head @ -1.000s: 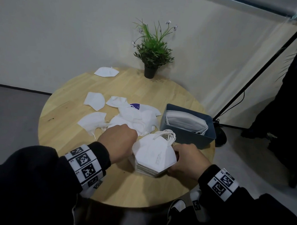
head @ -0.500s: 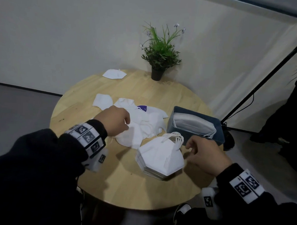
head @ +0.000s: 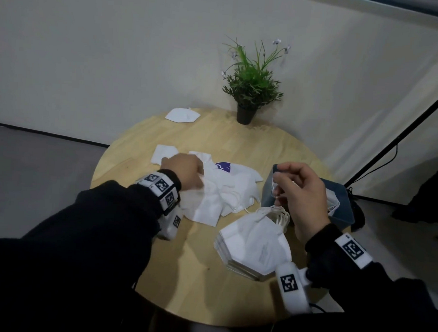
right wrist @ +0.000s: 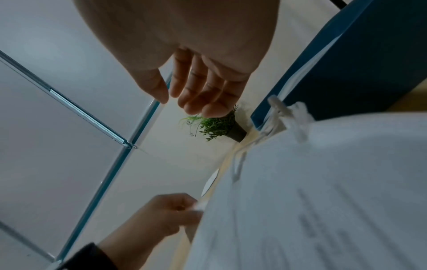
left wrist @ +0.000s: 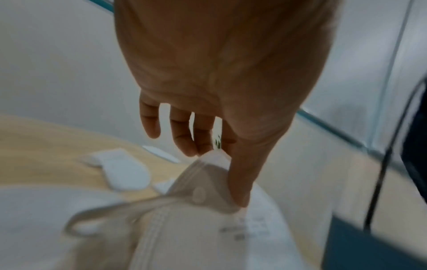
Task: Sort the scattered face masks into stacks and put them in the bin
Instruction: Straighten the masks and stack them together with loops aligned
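Note:
A neat stack of white face masks [head: 254, 245] lies on the round wooden table [head: 195, 277] near its front right. A loose pile of masks [head: 227, 191] sits at the table's middle. My left hand [head: 185, 170] is on the pile's left side. In the left wrist view its thumb and fingers pinch the edge of one face mask [left wrist: 203, 184]. My right hand [head: 287, 187] hovers above the stack, fingers loosely curled and holding nothing [right wrist: 175, 102]. The blue bin [head: 342, 211] stands right of the pile with several masks [head: 333, 202] inside.
One single mask [head: 163, 153] lies left of the pile and another [head: 182, 114] at the table's far edge. A potted plant [head: 251, 92] stands at the back by the wall. A black stand leg and cable run along the floor at the right.
Both hands have left the stack. The left hand moved out to the loose pile and pinched a mask. The right hand lifted up toward the bin.

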A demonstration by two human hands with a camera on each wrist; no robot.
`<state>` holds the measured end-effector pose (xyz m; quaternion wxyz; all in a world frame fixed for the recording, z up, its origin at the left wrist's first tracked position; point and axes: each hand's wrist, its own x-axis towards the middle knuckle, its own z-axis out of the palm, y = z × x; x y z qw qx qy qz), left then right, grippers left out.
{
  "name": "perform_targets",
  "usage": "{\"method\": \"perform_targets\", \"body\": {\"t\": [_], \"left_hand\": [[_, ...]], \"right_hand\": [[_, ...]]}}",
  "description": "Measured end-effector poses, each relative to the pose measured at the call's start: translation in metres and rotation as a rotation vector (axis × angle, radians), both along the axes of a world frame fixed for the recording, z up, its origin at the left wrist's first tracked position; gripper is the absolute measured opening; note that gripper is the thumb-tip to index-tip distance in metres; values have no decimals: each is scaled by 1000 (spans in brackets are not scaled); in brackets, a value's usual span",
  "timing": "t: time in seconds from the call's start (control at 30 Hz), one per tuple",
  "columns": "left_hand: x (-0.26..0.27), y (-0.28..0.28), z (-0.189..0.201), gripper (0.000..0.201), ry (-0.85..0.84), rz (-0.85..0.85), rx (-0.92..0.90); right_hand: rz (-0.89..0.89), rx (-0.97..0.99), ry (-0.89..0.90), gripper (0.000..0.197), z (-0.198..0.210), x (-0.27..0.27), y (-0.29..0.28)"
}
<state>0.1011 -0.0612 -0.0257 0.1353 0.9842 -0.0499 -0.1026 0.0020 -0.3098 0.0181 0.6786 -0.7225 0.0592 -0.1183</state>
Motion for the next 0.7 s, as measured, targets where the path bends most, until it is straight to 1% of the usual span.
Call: {"method": "perform_targets", "body": {"t": [0.03,0.1,0.13,0.2,0.23,0.27,0.3,0.33,0.37,0.43,0.47,0.53,0.6,0.67,0.7], "left_hand": [[5,6,10,18,-23,43,-138],[11,16,32,14,-58,107,-521],[10,18,44,13,-69,132,-742],[4,15,65,11,-81,156,-1131],[1,10,73,11,-65,152,-1273],[-3,3,77,12,-25,138,-1372],[-7,-6,79,12,31,118,-1429],[-10,-15,79,11,92,93,-1451],[-15,-22,77,9,153,56,-1434],[-17,-28,71,5,239,-32,-1298],[-12,-26,69,6,262,-55,-1224],[10,-9,66,16,269,-6,-1126],[51,15,61,20,208,111,-1004],[97,36,54,25,109,194,-771],[119,45,51,32,74,210,-622]], "right_hand": [[-1,13,-15,15,0,3,3],[8,30,-34,19,0,8,7],[15,46,-37,25,0,10,10],[30,89,-13,48,-2,14,13],[46,105,20,60,-2,16,15],[75,118,61,69,0,17,18],[112,134,102,73,2,18,20],[141,165,131,69,2,19,23],[139,201,141,57,3,20,25],[48,238,130,29,3,24,26],[-4,250,130,22,3,27,25],[-72,316,137,21,4,33,20],[-114,388,135,26,5,41,13],[-149,432,125,28,5,49,5],[-158,446,116,29,3,53,2]]}}
